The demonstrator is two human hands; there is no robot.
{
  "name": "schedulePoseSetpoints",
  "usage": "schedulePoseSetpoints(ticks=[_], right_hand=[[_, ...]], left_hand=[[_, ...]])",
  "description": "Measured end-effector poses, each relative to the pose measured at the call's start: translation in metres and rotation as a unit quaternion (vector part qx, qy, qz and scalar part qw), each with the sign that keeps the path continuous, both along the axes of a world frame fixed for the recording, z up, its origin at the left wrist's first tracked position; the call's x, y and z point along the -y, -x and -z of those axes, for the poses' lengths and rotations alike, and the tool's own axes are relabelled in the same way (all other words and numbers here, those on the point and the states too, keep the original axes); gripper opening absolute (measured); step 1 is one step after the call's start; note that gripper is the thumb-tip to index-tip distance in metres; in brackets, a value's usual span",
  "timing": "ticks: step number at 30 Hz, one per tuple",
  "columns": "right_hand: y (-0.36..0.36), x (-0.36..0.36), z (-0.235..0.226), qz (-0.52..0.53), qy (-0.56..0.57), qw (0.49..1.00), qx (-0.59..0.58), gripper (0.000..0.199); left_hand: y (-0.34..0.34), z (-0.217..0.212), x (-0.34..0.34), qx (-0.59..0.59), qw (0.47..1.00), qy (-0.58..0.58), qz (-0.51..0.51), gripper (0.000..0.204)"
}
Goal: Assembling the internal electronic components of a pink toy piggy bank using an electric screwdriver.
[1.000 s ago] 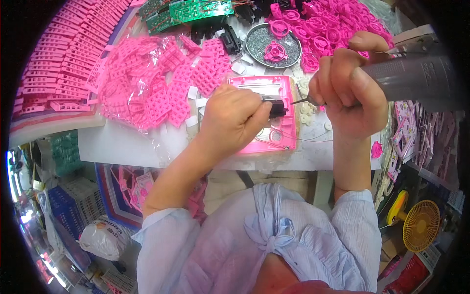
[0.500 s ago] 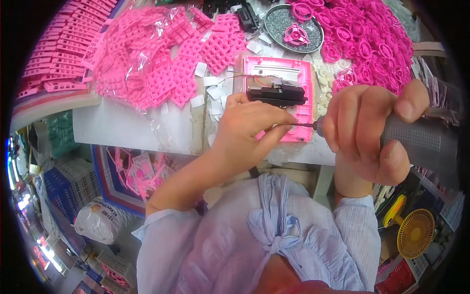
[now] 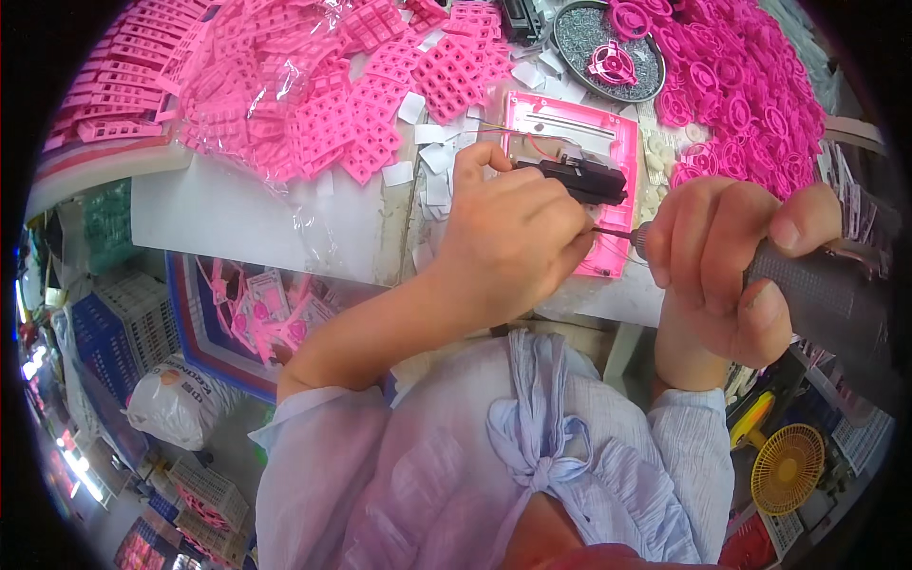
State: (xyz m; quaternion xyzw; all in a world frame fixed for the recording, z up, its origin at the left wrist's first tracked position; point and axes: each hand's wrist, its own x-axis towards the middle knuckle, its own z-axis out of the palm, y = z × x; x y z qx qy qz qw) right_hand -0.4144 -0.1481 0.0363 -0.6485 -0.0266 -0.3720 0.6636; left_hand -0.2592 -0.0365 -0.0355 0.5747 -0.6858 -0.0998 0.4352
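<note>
My right hand (image 3: 727, 256) is wrapped round a dark grey electric screwdriver (image 3: 817, 290), its thin bit pointing left. At the bit's tip, the fingers of my left hand (image 3: 518, 237) are closed in a pinch; whatever they hold is too small or hidden to make out. Just beyond both hands lies a pink plastic housing (image 3: 622, 180), open side up. A black plastic mechanism (image 3: 594, 180) with thin wires rests in it, close to my left knuckles. My left hand covers the near left part of the housing.
Pink grid-like parts (image 3: 342, 123) are heaped at the back left. A round dish of small screws (image 3: 594, 57) holds a pink ring piece, beside a pile of magenta rings (image 3: 750, 85). White slips (image 3: 437, 157) lie left of the housing. A yellow fan (image 3: 788, 465) stands low right.
The view has shifted, so the bench items sit farther right in the picture. My left fingers have curled in more at the bit's tip. The screwdriver stays in my right hand.
</note>
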Motion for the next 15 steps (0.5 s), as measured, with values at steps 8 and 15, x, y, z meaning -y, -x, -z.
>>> schedulePoseSetpoints(ticks=[8, 15], right_hand=[[-0.005, 0.028, 0.020, -0.010, 0.010, 0.999, 0.046, 0.038], [-0.023, 0.021, 0.030, 0.063, 0.026, 0.998, -0.004, 0.032]], left_hand=[[-0.021, 0.022, 0.003, 0.114, 0.987, -0.039, -0.105, 0.044], [-0.023, 0.030, 0.004, 0.115, 0.991, -0.026, -0.067, 0.044]])
